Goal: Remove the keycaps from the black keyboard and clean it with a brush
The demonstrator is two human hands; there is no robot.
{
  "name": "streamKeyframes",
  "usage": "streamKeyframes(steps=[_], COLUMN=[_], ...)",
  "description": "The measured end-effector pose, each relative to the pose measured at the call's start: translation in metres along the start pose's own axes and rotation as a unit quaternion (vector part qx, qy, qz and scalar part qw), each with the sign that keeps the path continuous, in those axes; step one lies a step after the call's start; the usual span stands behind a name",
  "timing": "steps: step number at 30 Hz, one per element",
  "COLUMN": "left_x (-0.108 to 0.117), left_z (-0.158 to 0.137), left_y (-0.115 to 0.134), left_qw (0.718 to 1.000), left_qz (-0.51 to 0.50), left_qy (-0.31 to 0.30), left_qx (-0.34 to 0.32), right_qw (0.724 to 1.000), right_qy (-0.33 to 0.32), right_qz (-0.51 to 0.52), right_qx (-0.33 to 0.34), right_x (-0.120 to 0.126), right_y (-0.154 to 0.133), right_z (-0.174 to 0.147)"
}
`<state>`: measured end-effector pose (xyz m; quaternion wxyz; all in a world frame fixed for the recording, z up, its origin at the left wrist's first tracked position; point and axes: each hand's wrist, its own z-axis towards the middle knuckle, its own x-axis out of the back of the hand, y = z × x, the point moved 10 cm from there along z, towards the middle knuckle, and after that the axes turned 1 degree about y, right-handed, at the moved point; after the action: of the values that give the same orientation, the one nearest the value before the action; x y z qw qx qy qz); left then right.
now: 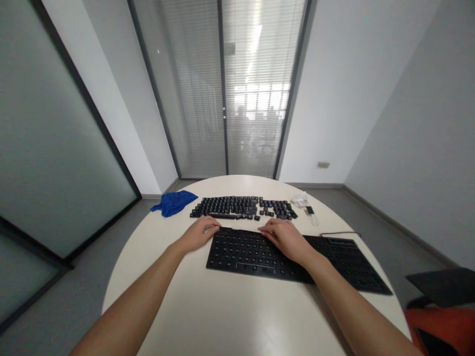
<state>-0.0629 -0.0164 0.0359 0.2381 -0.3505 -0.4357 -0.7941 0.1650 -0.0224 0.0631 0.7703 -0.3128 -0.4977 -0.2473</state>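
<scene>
A black keyboard [245,252] with its keycaps off lies at a slant on the round table. At its far left corner is my left hand [198,233], thumb and fingertips closed on the edge. My right hand [285,238] lies over the keyboard's far edge, left of its middle, fingers bent and tips pinched together. Whatever is between those fingertips is too small or hidden to make out. Beyond both hands, loose black keycaps [230,203] are laid out in rows, with a long spacebar cap [219,216] along the near side.
A crumpled blue cloth [174,202] lies at the table's far left. At the far right are a white crumpled tissue [300,199] and a small black-ended wire tool [310,211]. A dark cable [341,232] runs behind the keyboard. A red chair [441,329] stands at the lower right.
</scene>
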Motion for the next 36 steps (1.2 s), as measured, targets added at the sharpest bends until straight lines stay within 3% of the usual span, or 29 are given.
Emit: streamKeyframes(steps=[22, 36], left_x=[0.000, -0.001], left_z=[-0.001, 0.000], left_y=[-0.003, -0.003], left_qw=[1.000, 1.000], left_qz=[-0.011, -0.006], left_qy=[-0.001, -0.003], left_qx=[0.003, -0.002], right_qw=[0.996, 1.000], right_qy=[-0.060, -0.026], right_qz=[-0.004, -0.006], right_qx=[-0.071, -0.011], right_x=[0.007, 0.001], right_y=[0.038, 0.007], right_z=[-0.010, -0.004])
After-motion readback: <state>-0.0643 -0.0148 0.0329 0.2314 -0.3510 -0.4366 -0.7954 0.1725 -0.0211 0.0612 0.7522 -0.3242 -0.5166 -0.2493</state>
